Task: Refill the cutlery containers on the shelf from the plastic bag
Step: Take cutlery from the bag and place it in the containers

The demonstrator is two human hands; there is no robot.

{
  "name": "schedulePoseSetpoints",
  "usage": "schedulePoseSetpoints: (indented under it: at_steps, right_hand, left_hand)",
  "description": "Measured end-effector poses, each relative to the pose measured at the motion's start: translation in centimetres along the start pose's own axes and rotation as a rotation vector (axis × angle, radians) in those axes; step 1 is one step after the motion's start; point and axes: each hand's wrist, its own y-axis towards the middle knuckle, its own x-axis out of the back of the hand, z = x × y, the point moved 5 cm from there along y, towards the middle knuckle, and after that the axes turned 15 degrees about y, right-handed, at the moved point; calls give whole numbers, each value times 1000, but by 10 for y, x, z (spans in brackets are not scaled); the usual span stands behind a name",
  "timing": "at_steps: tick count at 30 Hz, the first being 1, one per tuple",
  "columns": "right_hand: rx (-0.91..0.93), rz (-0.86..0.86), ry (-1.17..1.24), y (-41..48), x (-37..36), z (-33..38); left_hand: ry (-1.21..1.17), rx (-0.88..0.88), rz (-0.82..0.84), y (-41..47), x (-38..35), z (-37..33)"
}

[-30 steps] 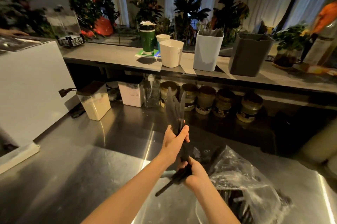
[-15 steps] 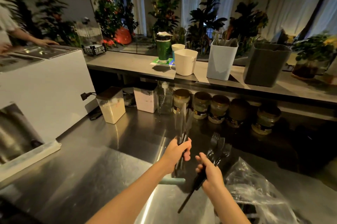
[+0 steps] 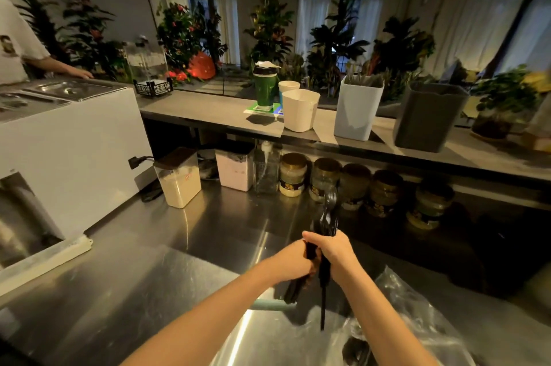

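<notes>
Above the brushed stainless-steel counter [image 3: 149,276], a fistful of black plastic cutlery [image 3: 328,213], held upright, slim and glossy, with fork tines at the top. Round the lower handles, the left hand [image 3: 293,261], curled tight. Pressed against it, the right hand [image 3: 335,252], wrapped round the same bundle. Below the fists, one long thin handle hanging straight down.

At the lower right, lying on the steel, the clear plastic bag [image 3: 417,315], crinkled and shiny, with dark shapes dimly visible inside.

Up on the matte grey shelf [image 3: 202,107], well apart from the hands: a white tapered tub [image 3: 299,112], a tall pale rectangular container [image 3: 356,112] with thin pieces poking out of its top, and a dark grey square-sided bin [image 3: 426,118].

Under the shelf, a row of round glass jars [image 3: 293,175] with gold lids, a clear pump bottle [image 3: 265,170], and a square lidded box [image 3: 179,184] of pale powder.
</notes>
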Motion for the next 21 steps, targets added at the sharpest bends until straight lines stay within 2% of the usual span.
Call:
schedulePoseSetpoints:
  at_steps: [3,5,9,12,14,16,18,21]
  right_hand:
    - [8,-63,80,-1,9,-2]
    - [10,-98,160,0,17,0]
    - [61,-225,378,8,42,10]
    - [135,-342,501,13,60,18]
    - [138,-346,546,13,62,15]
    - [131,-335,590,12,61,11]
    - [137,-312,602,11,61,12]
    - [152,-259,531,11,62,17]
  left_hand:
    - [35,-7,-23,4,-4,-1]
    - [-92,23,-12,7,-6,2]
    - [-496,75,41,9,-11,19]
    - [-956,236,-75,15,-25,23]
    - [-1159,276,-198,22,-31,12]
    - [-1181,307,-298,27,-30,1]
    - [-1075,314,-325,29,-29,-7]
    - [-639,319,-291,27,-33,-9]
